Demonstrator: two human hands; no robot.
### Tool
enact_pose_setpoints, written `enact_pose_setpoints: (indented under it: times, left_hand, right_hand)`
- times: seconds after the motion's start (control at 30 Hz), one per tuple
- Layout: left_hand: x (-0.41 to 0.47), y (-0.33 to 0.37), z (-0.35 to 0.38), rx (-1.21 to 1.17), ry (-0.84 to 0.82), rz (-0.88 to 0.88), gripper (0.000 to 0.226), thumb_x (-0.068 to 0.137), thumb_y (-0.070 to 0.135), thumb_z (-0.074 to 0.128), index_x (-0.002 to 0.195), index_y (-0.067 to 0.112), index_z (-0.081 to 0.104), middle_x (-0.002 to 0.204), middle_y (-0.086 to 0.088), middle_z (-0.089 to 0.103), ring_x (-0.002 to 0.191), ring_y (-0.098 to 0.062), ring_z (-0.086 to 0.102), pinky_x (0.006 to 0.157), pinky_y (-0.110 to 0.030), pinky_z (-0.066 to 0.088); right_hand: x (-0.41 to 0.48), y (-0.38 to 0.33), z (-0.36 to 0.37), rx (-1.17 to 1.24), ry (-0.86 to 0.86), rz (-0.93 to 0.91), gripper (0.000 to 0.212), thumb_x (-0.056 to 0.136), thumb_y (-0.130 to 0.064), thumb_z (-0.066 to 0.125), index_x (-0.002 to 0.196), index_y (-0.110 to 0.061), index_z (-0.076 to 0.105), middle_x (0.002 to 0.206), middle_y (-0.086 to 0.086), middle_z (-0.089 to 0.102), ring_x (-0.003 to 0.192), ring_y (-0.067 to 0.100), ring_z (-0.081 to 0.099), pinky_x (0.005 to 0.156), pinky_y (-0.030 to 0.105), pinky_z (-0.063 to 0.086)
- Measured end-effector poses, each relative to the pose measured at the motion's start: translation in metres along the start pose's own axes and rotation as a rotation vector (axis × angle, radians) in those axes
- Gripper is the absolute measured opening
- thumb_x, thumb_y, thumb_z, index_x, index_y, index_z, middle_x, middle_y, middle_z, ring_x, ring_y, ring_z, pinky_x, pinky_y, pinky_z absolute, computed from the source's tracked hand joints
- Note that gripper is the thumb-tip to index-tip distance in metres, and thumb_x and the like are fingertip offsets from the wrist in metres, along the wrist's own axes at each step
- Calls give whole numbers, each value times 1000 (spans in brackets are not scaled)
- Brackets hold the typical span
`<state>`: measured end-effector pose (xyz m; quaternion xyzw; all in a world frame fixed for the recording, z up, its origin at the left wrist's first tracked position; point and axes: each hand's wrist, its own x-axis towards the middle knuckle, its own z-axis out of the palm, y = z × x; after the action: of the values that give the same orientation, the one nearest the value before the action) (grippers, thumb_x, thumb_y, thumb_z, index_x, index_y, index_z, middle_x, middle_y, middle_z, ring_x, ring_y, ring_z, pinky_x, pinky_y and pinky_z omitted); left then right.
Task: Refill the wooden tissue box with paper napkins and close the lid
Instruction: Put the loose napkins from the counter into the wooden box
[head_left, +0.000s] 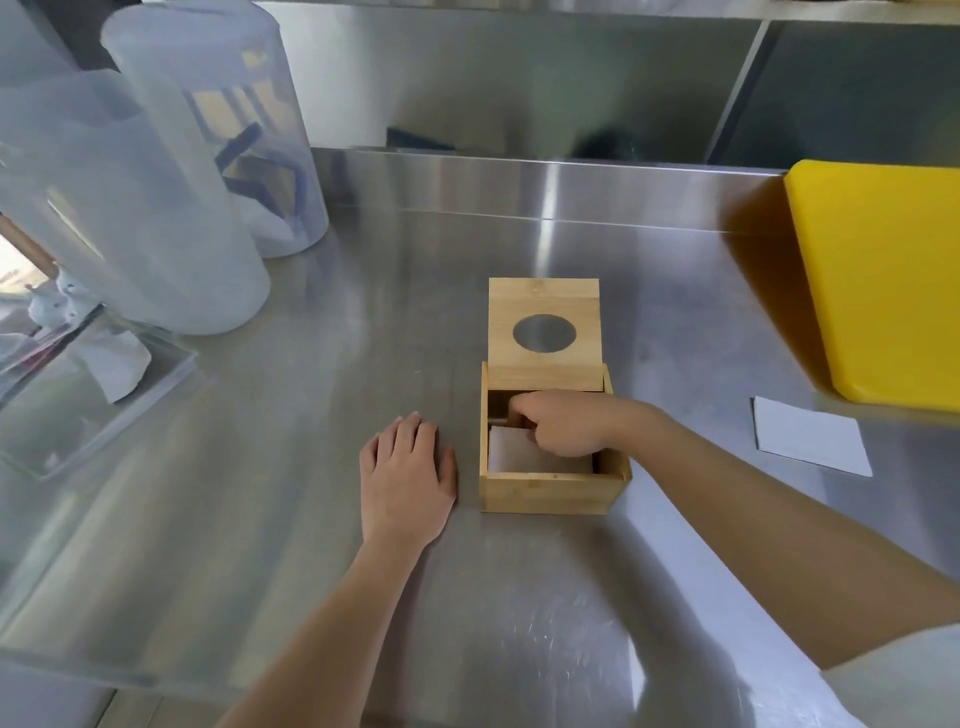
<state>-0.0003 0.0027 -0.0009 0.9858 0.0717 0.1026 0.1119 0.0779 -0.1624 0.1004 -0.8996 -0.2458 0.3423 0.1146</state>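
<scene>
A square wooden tissue box (545, 491) stands on the steel counter, its lid (544, 332) with a round hole tilted up and back. A stack of white paper napkins (519, 457) lies inside. My right hand (563, 423) reaches into the box from the right, fingers curled down against the napkins; what they grip is hidden. My left hand (405, 475) rests flat on the counter just left of the box, holding nothing. One loose white napkin (810, 434) lies on the counter to the right.
A yellow cutting board (883, 280) leans at the right. Two tall translucent plastic containers (208, 130) stand at the back left, with a clear acrylic box (93, 395) in front of them. The steel counter (363, 338) ends in a raised back edge.
</scene>
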Motion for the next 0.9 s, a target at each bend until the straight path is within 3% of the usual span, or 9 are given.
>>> enact_pose_setpoints:
  times: [0.1, 0.2, 0.37, 0.43, 0.53, 0.63, 0.7, 0.8, 0.9]
  left_hand:
    - [1, 0, 0, 4, -8, 1, 40, 85, 36, 31, 106, 15, 57, 117, -7, 63, 112, -28, 55, 94, -41, 42]
    - [1, -1, 1, 3, -15, -1, 39, 85, 37, 31, 106, 15, 57, 118, -7, 62, 111, -27, 55, 93, -41, 41]
    - [1, -3, 3, -9, -11, -3, 39, 86, 38, 31, 105, 15, 56, 118, -8, 62, 111, -29, 54, 94, -42, 40]
    - [1, -4, 4, -12, -20, -5, 41, 86, 38, 30, 105, 14, 56, 120, -9, 60, 111, -30, 53, 94, -43, 39]
    - [1, -6, 6, -35, -19, -16, 47, 85, 41, 26, 106, 13, 56, 121, -10, 60, 110, -33, 53, 95, -45, 39]
    - [1, -5, 7, -52, -24, -32, 48, 84, 41, 27, 106, 11, 57, 121, -12, 60, 110, -35, 52, 94, -47, 38]
    - [2, -3, 7, -51, -38, -39, 42, 85, 38, 32, 107, 11, 56, 122, -12, 59, 111, -36, 52, 94, -48, 37]
    - [1, -2, 4, -47, -43, -46, 32, 90, 31, 39, 108, 10, 56, 123, -14, 58, 112, -36, 51, 95, -48, 36]
    - [0, -1, 4, -48, -38, -54, 24, 90, 24, 50, 108, 9, 56, 124, -14, 58, 112, -37, 50, 96, -48, 35]
  right_hand:
    - [4, 3, 3, 9, 51, 1, 25, 89, 0, 38, 110, 2, 52, 99, 18, 58, 83, 28, 53, 73, 38, 45]
    - [3, 4, 8, -38, 61, -25, 32, 89, -3, 43, 120, -5, 49, 115, 15, 60, 99, 29, 57, 87, 42, 50]
    - [-20, 3, -8, -63, -14, -106, 52, 93, -26, 50, 142, -22, 32, 142, 0, 46, 125, 21, 46, 103, 33, 39]
    - [-36, 8, -23, -6, 16, -102, 55, 94, -33, 50, 144, -24, 28, 145, -3, 43, 127, 15, 44, 100, 26, 35]
    - [-57, 28, -38, 182, 146, -69, 50, 93, -33, 51, 140, -26, 35, 134, -2, 53, 112, 10, 50, 89, 19, 38]
    - [-73, 62, -43, 287, 355, 15, 42, 92, -33, 53, 133, -27, 44, 118, -5, 58, 101, 8, 52, 77, 16, 41]
    - [-74, 91, -39, 280, 535, 115, 36, 93, -28, 51, 129, -22, 48, 115, -2, 58, 100, 12, 53, 81, 23, 43]
    - [-72, 136, -24, 272, 642, 282, 34, 95, -14, 47, 129, -9, 50, 129, 12, 56, 114, 25, 54, 95, 34, 43]
    - [-76, 170, -7, 206, 639, 432, 44, 94, -4, 44, 137, -8, 42, 145, 13, 43, 132, 29, 41, 110, 37, 32]
